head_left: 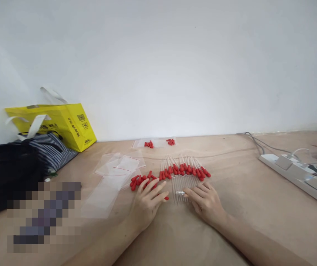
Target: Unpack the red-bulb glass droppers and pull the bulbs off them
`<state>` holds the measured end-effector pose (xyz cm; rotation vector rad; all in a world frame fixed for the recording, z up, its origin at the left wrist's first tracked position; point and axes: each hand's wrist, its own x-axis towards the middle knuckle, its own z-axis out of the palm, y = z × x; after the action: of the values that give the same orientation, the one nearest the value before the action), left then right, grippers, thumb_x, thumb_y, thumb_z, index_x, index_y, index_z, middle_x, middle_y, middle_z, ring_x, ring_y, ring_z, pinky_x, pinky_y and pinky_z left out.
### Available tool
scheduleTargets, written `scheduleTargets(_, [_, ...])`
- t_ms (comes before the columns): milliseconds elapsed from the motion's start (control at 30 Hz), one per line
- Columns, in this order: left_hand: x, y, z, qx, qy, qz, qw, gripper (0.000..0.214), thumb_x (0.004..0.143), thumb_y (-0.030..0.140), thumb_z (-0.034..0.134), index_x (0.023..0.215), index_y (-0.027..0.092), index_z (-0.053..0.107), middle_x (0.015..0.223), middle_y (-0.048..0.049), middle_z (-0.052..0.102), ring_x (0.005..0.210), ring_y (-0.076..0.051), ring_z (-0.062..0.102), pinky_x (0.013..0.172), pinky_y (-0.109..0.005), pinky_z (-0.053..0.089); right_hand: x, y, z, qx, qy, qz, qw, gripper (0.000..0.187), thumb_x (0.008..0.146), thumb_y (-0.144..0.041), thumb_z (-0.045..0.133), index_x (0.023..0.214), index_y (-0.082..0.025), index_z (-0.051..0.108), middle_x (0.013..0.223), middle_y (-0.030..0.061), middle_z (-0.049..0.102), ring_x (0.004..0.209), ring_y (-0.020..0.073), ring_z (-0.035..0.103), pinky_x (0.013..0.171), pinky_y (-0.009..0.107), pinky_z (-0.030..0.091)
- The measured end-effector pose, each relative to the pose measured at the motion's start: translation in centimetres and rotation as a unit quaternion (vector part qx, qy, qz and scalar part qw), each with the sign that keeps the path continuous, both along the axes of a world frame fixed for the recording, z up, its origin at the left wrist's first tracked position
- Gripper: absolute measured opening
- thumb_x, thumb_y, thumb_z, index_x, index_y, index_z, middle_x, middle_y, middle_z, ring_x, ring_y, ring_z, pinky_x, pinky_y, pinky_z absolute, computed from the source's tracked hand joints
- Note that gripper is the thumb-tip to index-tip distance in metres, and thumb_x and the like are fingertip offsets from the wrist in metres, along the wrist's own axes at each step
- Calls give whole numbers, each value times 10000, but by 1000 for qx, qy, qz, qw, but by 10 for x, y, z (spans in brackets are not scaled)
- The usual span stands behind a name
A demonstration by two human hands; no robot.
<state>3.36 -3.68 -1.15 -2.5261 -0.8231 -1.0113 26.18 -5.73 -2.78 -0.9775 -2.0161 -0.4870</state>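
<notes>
My left hand [146, 201] lies over a loose pile of red rubber bulbs [135, 181], its fingers apart. One red bulb peeks out beside the left thumb. My right hand [206, 199] has its fingers pinched on a shiny clear glass tube [179, 192], held crosswise above a row of glass dropper tubes [178, 181] lying side by side. Behind that row, assembled droppers with red bulbs [186, 168] are fanned out, bulbs toward me and thin tips pointing to the wall. What lies beneath my left palm is hidden.
Clear zip bags [105, 192] lie flat at left. Another bag with red-bulbed droppers [148, 144] rests near the wall. A yellow bag [64, 123], a striped bag [50, 147] and a black bag [8, 173] stand far left. A power strip [297, 181] with plugs and cables sits at right.
</notes>
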Motion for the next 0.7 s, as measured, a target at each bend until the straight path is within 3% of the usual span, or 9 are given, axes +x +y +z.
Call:
scheduleTargets(100, [-2,4,-5,-23,-24,4,999,215,836,186,445,1000,221,579,849,-55,567,799,-160,519,688,-306,462,-2,3,-7,-51,7,-22,998,267,843,-122,359,1029,-134,550,667,39,543,554,114,476,504,210,390])
scheduleTargets(233, [-4,9,-9,-58,-57,-23,996,295,847,137,393,1108,219,506,766,-22,480,667,-102,491,588,-201,467,-10,7,-13,-120,4,-49,992,403,793,-25,285,1149,-73,467,756,78,506,627,135,485,545,223,429])
scheduleTargets(367, [-6,9,-8,-80,-74,-1,994,285,840,120,385,1094,203,487,862,-40,510,789,-124,527,708,-236,474,-27,9,-7,-172,-6,-31,985,400,760,8,306,1093,-102,499,802,73,493,643,133,486,582,234,449])
scheduleTargets(467, [-8,9,-6,-95,-104,27,990,185,823,136,411,979,181,500,882,-49,528,851,-152,531,770,-283,465,-43,11,1,-195,-31,-29,980,384,726,38,331,1031,-93,524,825,79,497,656,132,493,603,230,456])
scheduleTargets(700, [-15,11,5,-133,-164,90,973,73,807,182,420,850,182,479,817,-31,560,754,-146,555,659,-277,475,-71,17,-1,-208,-156,-69,963,237,705,31,414,800,-79,601,804,115,534,748,187,488,629,271,445])
